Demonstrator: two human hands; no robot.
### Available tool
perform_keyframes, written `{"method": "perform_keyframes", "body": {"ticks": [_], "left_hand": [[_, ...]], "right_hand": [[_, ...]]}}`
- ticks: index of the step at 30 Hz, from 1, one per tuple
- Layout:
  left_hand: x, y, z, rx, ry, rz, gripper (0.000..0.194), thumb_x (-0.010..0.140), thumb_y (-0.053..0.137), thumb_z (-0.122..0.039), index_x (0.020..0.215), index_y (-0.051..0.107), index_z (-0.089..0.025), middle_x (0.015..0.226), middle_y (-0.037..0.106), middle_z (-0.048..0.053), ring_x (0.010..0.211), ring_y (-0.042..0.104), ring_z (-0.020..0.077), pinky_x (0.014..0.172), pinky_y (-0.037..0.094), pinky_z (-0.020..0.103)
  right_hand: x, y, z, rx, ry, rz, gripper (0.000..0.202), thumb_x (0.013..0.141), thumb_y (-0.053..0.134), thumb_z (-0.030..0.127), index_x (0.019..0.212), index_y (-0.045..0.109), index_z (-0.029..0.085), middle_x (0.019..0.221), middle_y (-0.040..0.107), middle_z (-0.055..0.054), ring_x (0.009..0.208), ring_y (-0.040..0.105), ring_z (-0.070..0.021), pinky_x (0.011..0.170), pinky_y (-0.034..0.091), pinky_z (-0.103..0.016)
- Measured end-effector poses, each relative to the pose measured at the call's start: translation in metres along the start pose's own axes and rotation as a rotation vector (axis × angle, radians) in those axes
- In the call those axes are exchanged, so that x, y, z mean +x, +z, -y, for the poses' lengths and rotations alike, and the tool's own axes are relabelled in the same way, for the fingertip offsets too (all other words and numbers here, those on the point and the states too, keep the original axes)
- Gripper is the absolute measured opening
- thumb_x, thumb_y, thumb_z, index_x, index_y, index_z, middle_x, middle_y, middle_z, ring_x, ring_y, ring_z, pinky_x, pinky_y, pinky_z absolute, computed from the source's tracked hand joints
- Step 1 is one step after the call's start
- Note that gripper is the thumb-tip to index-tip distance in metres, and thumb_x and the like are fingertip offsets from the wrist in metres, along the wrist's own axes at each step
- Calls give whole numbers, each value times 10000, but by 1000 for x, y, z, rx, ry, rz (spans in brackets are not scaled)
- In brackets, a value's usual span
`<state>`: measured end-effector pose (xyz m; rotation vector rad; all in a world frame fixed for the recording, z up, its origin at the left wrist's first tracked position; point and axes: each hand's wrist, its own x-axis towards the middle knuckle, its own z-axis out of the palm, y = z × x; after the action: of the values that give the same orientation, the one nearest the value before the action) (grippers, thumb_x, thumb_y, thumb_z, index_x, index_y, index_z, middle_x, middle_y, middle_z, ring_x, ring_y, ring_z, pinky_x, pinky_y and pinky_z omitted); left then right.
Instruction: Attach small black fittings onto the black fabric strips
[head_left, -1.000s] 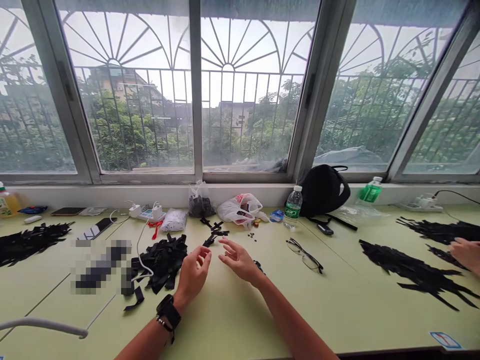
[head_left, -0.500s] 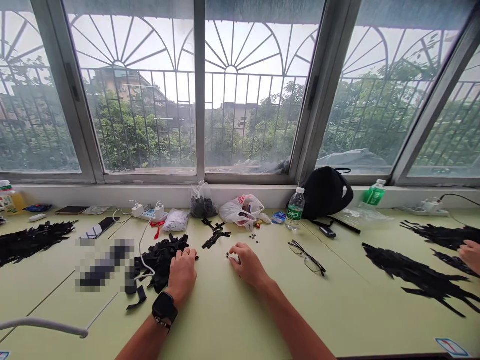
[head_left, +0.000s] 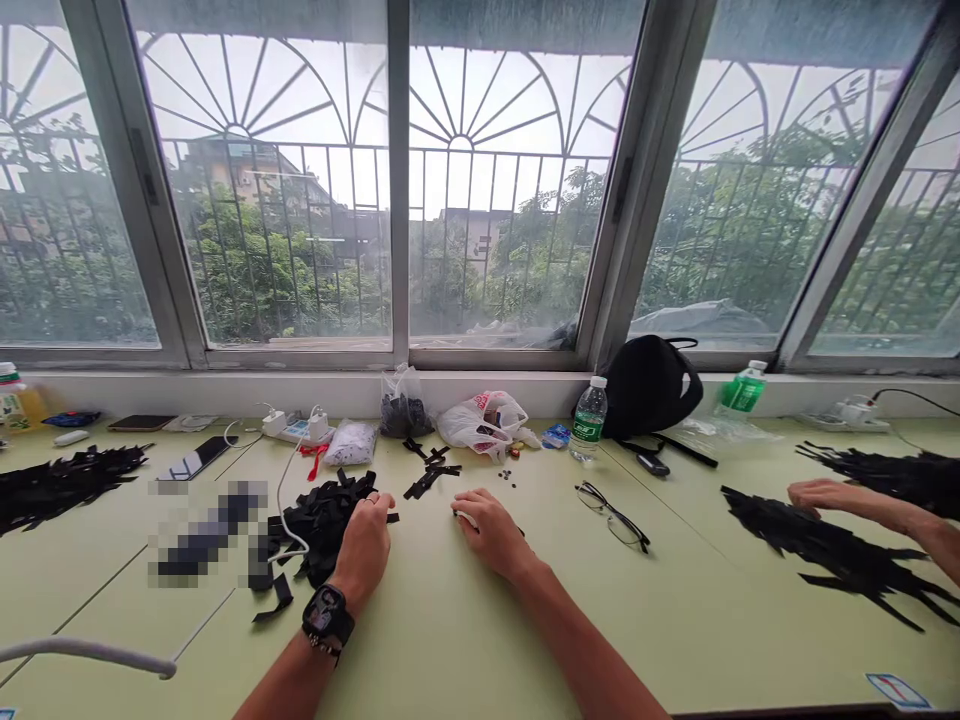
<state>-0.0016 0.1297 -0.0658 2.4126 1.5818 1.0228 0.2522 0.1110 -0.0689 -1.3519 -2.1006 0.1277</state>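
Observation:
My left hand, with a watch on its wrist, is closed at the right edge of a heap of black fabric strips. The end of one black strip sticks out past its fingers. To the right, my right hand rests low over the table with its fingers curled. A tiny dark piece shows at its fingertips, too small to name, and the palm is hidden. Beyond that hand lie several small dark pieces. A few loose black strips lie between and beyond my hands.
Along the window stand a clear bag, a white plastic bag, a water bottle and a black cap-like bag. Eyeglasses lie to the right. A co-worker's hand is over black strips. A white cable crosses the left heap.
My right hand has turned more palm-down, its fingers drawn in over the small dark piece. My left hand has barely shifted. The co-worker's hand has reached left over the strips.

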Motion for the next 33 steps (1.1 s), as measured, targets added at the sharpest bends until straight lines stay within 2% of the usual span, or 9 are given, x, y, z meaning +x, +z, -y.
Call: {"method": "perform_keyframes", "body": {"ticks": [4,7,12,18,26,29,33], "left_hand": [[0,0,-2,-67,20,-2,298,913,410,32,928,625,-174,951,657,75,836,636,199,766,452,298],[0,1,-3,-109,33,-1,280,936,405,-4,921,625,-176,930,669,73,821,642,198,744,452,294],[-1,-2,-6,-64,2,18,270,969,403,-57,915,634,-185,908,685,68,769,632,197,700,426,292],[-2,-11,-14,101,32,-96,226,949,484,-85,918,663,-221,906,709,68,892,601,260,755,399,335],[1,-11,-18,-83,127,-201,191,983,462,-148,980,636,-227,973,699,75,976,615,281,875,447,381],[1,-10,-20,-148,147,-205,188,991,451,-155,991,627,-222,988,689,76,977,627,271,887,455,381],[-1,-8,-23,-187,144,-171,192,994,445,-155,977,625,-219,982,684,64,941,641,250,850,462,358]], "right_hand": [[0,-3,5,29,-8,37,265,943,514,105,885,749,214,927,722,-66,909,595,-229,875,455,-323],[-1,-4,8,35,17,50,257,935,526,115,828,740,209,845,701,-64,857,587,-224,836,444,-311],[1,-2,4,33,43,65,291,914,480,50,837,722,190,887,701,-65,902,606,-214,831,428,-297],[0,1,-1,17,50,56,293,894,463,14,831,697,177,900,678,-55,854,607,-187,779,412,-268],[0,2,1,-50,39,28,318,883,446,-24,917,685,184,937,668,-59,935,598,-204,830,412,-275],[0,1,3,-81,28,0,337,874,440,-33,963,677,190,975,669,-62,945,602,-206,830,410,-276],[0,0,4,-84,51,-21,350,873,423,-32,999,661,192,1001,664,-57,841,601,-182,762,392,-267]]}}
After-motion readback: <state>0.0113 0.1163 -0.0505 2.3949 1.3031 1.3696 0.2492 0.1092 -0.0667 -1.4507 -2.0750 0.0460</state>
